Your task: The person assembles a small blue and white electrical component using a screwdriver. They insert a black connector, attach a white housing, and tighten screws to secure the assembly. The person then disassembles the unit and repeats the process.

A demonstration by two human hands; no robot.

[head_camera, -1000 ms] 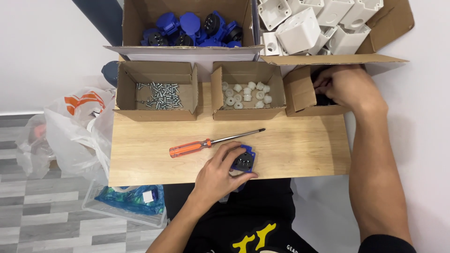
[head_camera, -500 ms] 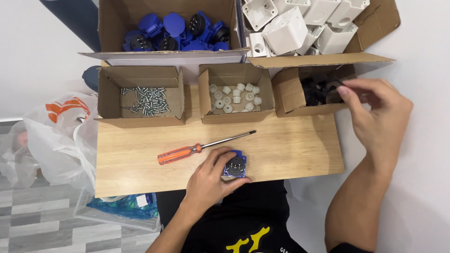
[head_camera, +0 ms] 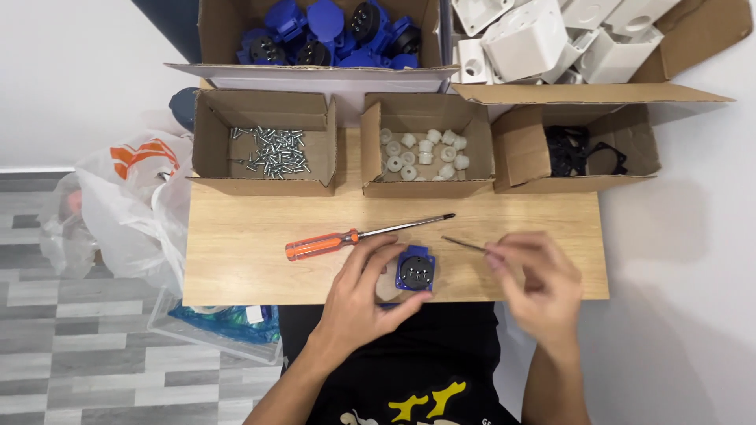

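While the left hand grips a blue socket at the tabletop's lower edge, fingers wrapped around it, the right hand pinches a thin dark gasket just right of it; an orange screwdriver lies beyond; cardboard boxes of screws, white plugs and black gaskets line the upper frame.

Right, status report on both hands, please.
Left hand grips blue socket on board. Right hand pinches thin black piece beside it. Screwdriver lies apart.
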